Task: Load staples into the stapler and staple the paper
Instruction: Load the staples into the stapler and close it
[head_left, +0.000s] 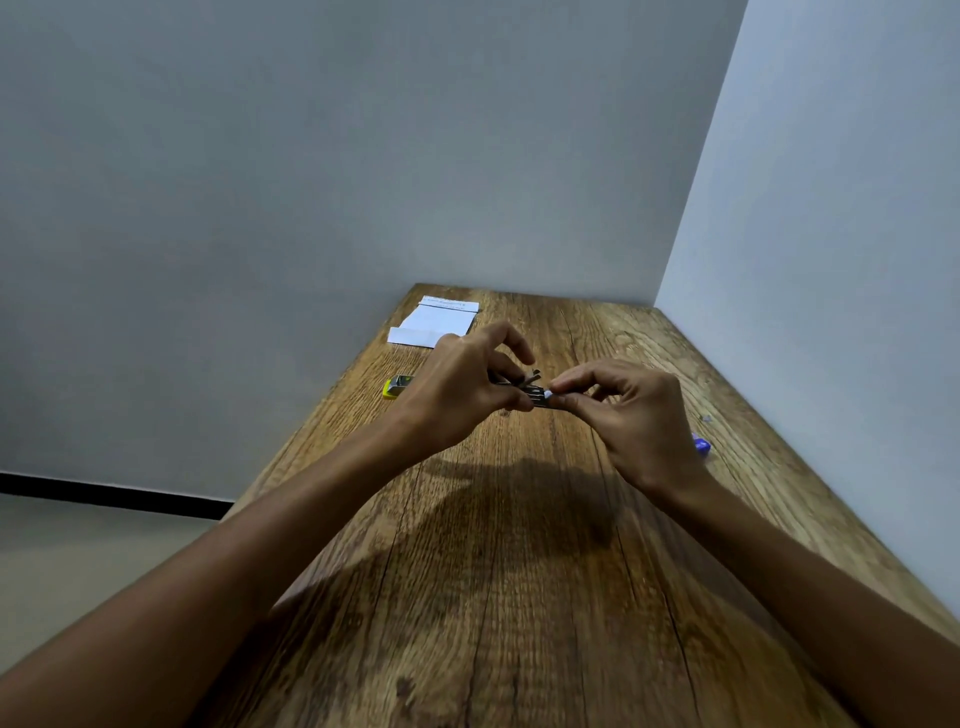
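Holding, above the wooden surface (519, 571): one small metal stapler (524, 391), pinched in the left hand (457, 395), fingers closed around its rear. Right hand (628, 415) closed in a fingertip pinch on a strip of staples (546, 397), at the stapler's open front. Staples likely light, brittle, prone to snapping; best gripped by the sides. Paper (436, 323) lies beyond the left hand. Yellow box (397, 387) just left of it

matt grained wood table (519, 597), smooth white paper (434, 322), dull grey metal stapler (527, 389)
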